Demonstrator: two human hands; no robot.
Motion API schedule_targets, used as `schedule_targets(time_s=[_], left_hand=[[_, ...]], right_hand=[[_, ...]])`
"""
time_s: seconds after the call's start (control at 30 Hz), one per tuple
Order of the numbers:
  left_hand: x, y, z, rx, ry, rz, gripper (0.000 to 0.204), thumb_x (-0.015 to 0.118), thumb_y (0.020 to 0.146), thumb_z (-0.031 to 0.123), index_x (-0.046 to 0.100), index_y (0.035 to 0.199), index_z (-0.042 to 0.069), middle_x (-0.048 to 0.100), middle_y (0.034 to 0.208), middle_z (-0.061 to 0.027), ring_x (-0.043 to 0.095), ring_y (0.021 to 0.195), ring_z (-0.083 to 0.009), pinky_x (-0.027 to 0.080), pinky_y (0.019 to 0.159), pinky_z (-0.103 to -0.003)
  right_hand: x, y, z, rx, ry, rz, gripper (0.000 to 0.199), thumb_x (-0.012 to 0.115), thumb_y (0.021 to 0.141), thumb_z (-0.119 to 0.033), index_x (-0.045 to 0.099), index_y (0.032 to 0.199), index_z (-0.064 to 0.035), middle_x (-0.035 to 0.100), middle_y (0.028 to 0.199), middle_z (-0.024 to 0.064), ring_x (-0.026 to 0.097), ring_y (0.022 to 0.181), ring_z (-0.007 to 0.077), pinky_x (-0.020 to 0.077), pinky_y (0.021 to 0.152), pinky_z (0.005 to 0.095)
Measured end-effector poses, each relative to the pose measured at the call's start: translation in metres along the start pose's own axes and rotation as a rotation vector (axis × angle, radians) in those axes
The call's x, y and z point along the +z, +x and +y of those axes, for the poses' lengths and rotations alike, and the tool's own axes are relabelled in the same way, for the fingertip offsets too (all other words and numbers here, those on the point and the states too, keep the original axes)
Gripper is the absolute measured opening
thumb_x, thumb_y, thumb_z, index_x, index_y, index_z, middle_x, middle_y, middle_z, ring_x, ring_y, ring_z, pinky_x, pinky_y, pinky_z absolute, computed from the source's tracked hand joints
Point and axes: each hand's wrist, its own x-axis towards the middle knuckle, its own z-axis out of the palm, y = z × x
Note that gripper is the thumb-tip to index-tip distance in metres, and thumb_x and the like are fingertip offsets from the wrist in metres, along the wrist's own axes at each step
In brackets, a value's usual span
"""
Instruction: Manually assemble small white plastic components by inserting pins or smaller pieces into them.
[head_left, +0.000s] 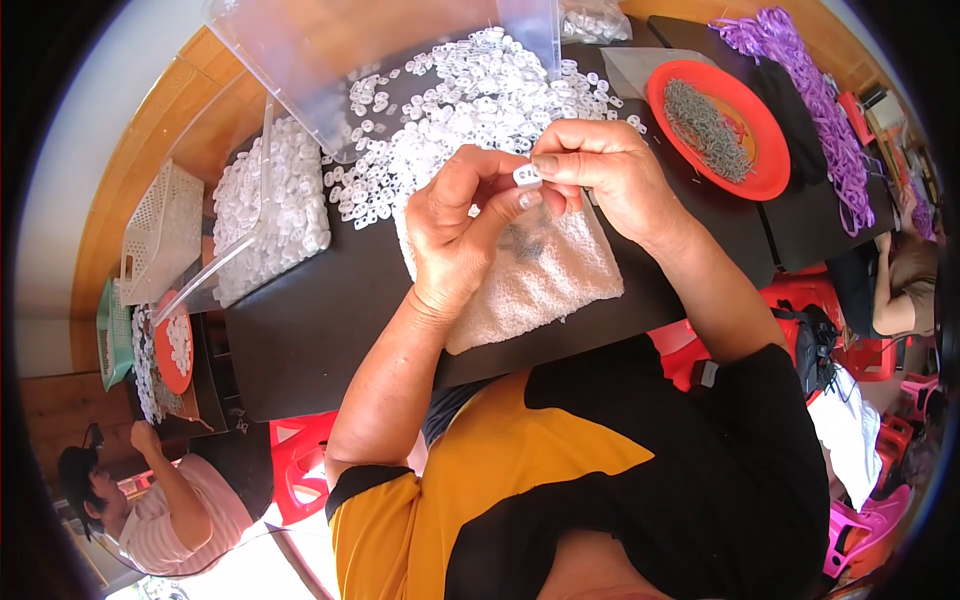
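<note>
The left hand (452, 225) and right hand (610, 172) together pinch a small white plastic piece (526, 177) above a towel (565, 285), seemingly to steady it from both sides.

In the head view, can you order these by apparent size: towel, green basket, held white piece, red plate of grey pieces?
Largest to smallest, as they look:
1. Towel, partly covered by the hands
2. Red plate
3. Green basket, farther off
4. Held white piece
</note>
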Motion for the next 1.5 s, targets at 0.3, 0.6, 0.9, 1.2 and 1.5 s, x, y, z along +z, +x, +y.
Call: schedule_targets(time_s=[0.3,0.6,0.9,1.2,1.5], left_hand=[[0.002,0.001,-0.011,0.136,0.062,0.001,0.029,0.077,0.077,-0.001,0.062,0.102,0.004,0.064,0.079,-0.0013,0.061,0.069,-0.0067,0.05,0.062,-0.022],[0.003,-0.001,-0.004,0.083,0.083,-0.012,0.024,0.077,0.078,-0.003,0.066,0.099,0.0,0.063,0.083,0.0007,0.058,0.073,-0.0056,0.049,0.066,-0.021],[-0.005,0.002,-0.005,0.233,0.261,-0.023,0.016,0.074,0.083,0.002,0.061,0.093,0.002,0.066,0.076,-0.0037,0.064,0.064,-0.0095,0.05,0.057,-0.022],[0.0,0.001,-0.016,-0.044,0.045,0.028,0.012,0.072,0.085,0.002,0.066,0.096,0.003,0.066,0.079,-0.0005,0.061,0.074,-0.0071,0.049,0.068,-0.021],[0.0,0.002,-0.009,-0.03,0.053,-0.037,0.016,0.066,0.089,0.0,0.067,0.104,0.003,0.064,0.089,-0.0017,0.06,0.083,-0.0088,0.049,0.076,-0.023]], right_hand=[[0.001,-0.001,-0.003,0.015,-0.028,0.017,0.018,0.061,0.092,-0.013,0.063,0.083,0.0026,0.055,0.067,0.002,0.055,0.059,0.0102,0.0407,0.054,0.0217],[-0.006,0.001,0.0,0.004,-0.034,-0.026,0.018,0.06,0.092,-0.012,0.063,0.084,0.0032,0.055,0.065,0.0025,0.055,0.057,0.0111,0.0407,0.054,0.0225],[0.005,0.003,0.001,0.109,0.031,-0.095,0.018,0.057,0.093,-0.015,0.065,0.083,-0.0007,0.058,0.064,0.0006,0.055,0.056,0.0068,0.0393,0.05,0.0208],[-0.004,0.006,0.002,0.125,-0.004,-0.043,0.021,0.056,0.096,-0.015,0.063,0.084,0.0014,0.05,0.062,-0.0002,0.052,0.055,0.0088,0.0381,0.052,0.0219],[-0.01,0.004,-0.001,0.043,-0.114,-0.04,0.022,0.056,0.093,-0.013,0.061,0.076,0.0005,0.047,0.06,-0.0004,0.05,0.055,0.0083,0.037,0.052,0.0222]])
